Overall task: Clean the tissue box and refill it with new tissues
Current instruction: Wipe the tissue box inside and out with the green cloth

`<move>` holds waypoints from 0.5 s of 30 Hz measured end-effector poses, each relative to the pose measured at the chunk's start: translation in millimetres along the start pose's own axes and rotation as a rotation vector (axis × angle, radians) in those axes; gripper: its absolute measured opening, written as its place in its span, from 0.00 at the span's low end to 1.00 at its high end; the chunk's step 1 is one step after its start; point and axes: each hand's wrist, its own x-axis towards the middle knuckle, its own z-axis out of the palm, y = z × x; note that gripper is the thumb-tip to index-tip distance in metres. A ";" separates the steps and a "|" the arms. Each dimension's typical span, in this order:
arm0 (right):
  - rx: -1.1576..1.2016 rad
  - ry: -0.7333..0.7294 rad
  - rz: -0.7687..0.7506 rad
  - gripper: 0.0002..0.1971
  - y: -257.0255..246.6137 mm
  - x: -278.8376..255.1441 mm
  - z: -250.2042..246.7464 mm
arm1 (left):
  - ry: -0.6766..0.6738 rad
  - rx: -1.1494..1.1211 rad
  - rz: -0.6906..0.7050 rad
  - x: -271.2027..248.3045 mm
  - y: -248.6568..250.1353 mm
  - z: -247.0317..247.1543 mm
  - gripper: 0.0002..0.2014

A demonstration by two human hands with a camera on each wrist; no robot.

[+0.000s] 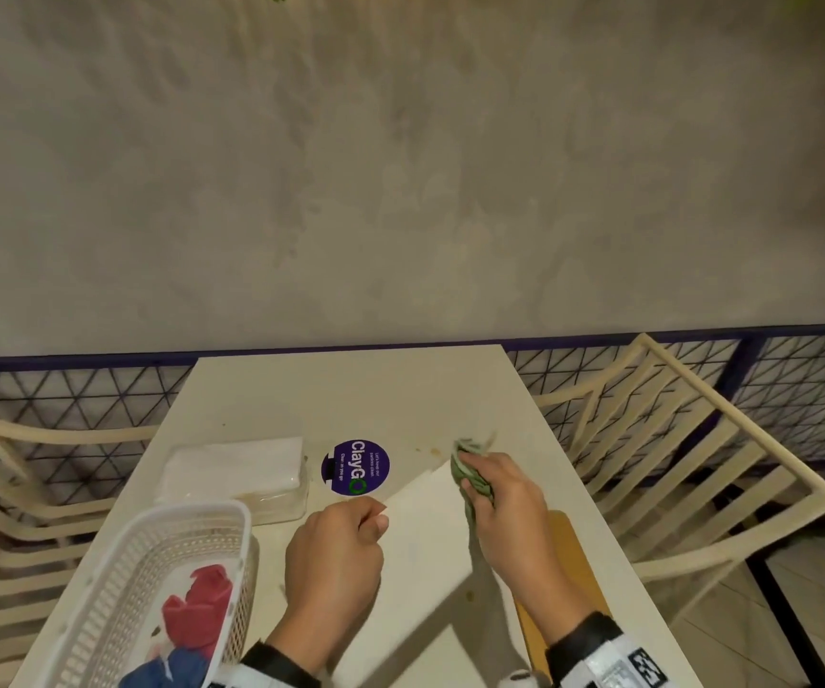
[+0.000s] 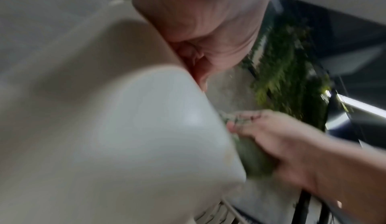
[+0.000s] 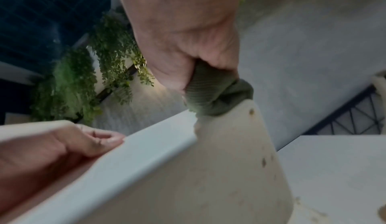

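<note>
A white tissue box stands tilted on the table, gripped along its left edge by my left hand. My right hand clutches a green cloth and presses it on the box's far right corner. In the right wrist view the cloth is bunched in my fist against the box, whose side carries brown spots, and my left hand pinches the rim. The left wrist view is blurred, with the box close up and my right hand on the cloth. A wrapped pack of new tissues lies at the left.
A white perforated basket with red and blue cloths stands front left. A round purple sticker sits mid-table. A wooden board lies under my right forearm. Cream slatted chairs flank the table; a wire-mesh fence runs behind.
</note>
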 end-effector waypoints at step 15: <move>0.423 -0.415 0.733 0.20 43.5 -4.6 -17.0 | -0.090 0.273 0.593 -13.9 -39.7 3.3 0.08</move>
